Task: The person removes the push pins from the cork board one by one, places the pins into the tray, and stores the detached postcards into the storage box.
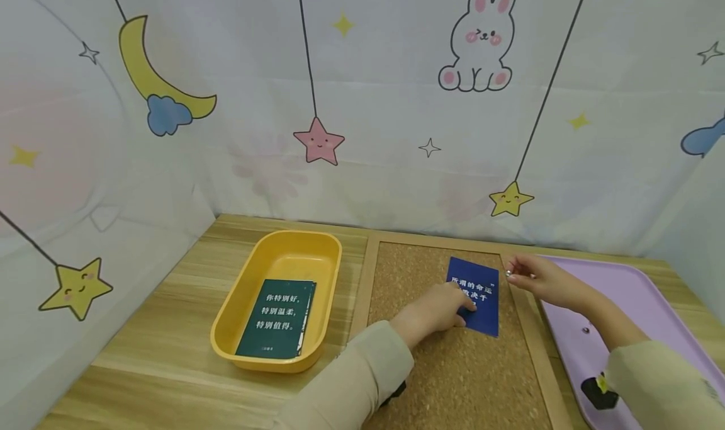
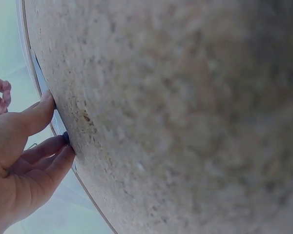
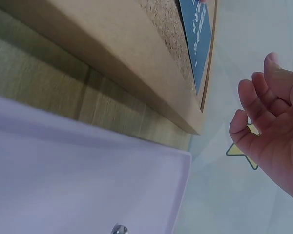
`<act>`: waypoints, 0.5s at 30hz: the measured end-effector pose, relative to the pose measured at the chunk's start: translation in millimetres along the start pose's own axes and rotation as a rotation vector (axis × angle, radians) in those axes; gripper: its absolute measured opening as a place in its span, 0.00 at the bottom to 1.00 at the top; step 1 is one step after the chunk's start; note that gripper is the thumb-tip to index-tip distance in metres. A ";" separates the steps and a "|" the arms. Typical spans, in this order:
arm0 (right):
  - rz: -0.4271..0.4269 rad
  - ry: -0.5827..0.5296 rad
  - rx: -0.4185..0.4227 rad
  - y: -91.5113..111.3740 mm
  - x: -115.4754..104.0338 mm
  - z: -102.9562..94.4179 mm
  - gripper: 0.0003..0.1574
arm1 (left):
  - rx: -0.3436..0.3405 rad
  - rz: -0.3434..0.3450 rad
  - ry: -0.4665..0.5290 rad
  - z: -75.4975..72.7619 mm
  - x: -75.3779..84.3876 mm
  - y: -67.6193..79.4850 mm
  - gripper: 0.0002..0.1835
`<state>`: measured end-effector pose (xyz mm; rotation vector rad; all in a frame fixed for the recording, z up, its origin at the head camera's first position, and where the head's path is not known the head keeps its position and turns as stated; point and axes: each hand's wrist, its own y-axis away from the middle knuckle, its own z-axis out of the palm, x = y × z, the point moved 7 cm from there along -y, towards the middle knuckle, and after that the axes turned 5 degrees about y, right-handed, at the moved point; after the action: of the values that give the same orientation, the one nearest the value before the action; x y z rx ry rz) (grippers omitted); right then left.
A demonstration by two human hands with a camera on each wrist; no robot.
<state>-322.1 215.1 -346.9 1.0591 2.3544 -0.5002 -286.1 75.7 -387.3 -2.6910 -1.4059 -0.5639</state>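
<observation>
A dark blue card (image 1: pixel 481 316) with white Chinese writing lies on the wood-framed corkboard (image 1: pixel 453 379), towards its far right. My left hand (image 1: pixel 433 307) rests on the card's left part, its fingertips pressing it to the cork. In the left wrist view, the left thumb and fingers (image 2: pixel 36 119) touch the card from the side. My right hand (image 1: pixel 535 280) hovers by the board's right frame, just right of the card. Its thumb and fingertips pinch a small silver pushpin (image 1: pixel 508 272). The right wrist view shows that hand (image 3: pixel 278 107) but not the pin.
A yellow tub (image 1: pixel 226 339) with dark green cards (image 1: pixel 277 316) stands on the wooden table left of the board. Right of it lies a lilac tray (image 1: pixel 617 279) holding another silver pin (image 1: pixel 586 330) and a black thing with yellow (image 1: pixel 600 392). Printed cloth walls enclose the table.
</observation>
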 end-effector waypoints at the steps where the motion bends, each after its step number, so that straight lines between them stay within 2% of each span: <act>1: -0.016 0.012 0.009 1.0 -0.6 -0.9 0.04 | 0.000 0.001 0.000 -0.2 -0.1 0.2 0.19; 4: -0.036 0.028 0.016 4.1 -0.3 -2.3 0.05 | -0.003 0.005 -0.001 -0.2 0.0 0.9 0.19; 11: 0.020 0.033 0.012 11.5 3.2 -6.0 0.04 | 0.006 0.008 -0.002 -1.3 0.6 2.1 0.19; 15: 0.016 0.045 0.022 15.8 5.0 -10.3 0.03 | 0.006 0.004 0.002 -2.4 0.0 2.3 0.19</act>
<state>-315.9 233.3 -343.4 1.1090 2.3824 -0.5023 -285.0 73.8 -384.8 -2.6875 -1.3997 -0.5605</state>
